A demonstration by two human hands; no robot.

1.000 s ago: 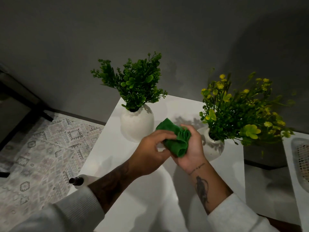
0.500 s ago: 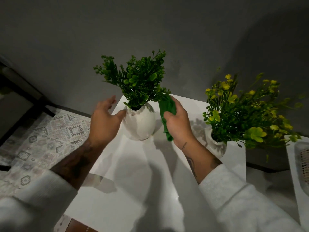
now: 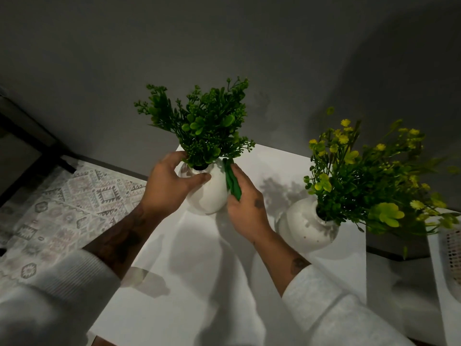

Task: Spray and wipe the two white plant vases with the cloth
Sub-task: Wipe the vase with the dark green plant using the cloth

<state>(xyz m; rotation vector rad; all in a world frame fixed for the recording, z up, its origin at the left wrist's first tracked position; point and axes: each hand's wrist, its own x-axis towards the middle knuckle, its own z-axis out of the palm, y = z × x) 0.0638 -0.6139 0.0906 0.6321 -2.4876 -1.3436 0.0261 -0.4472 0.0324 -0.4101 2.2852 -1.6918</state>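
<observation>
Clasping the left white vase (image 3: pixel 208 196) near the bench's (image 3: pixel 174 283) far left corner, the left hand (image 3: pixel 169 188) is curling its grip around the neck while the right hand (image 3: pixel 245 208) is pressing a folded green cloth (image 3: pixel 232 179) against the vase's right side. Bare white bench is lying open in front, with the second white vase (image 3: pixel 305 229) standing apart to the right, near the right edge.

Bare white tabletop (image 3: pixel 189 290) lies open in front; the round white vase of yellow flowers (image 3: pixel 305 227) crowds the right. Grey wall (image 3: pixel 224 41) closes the back.
</observation>
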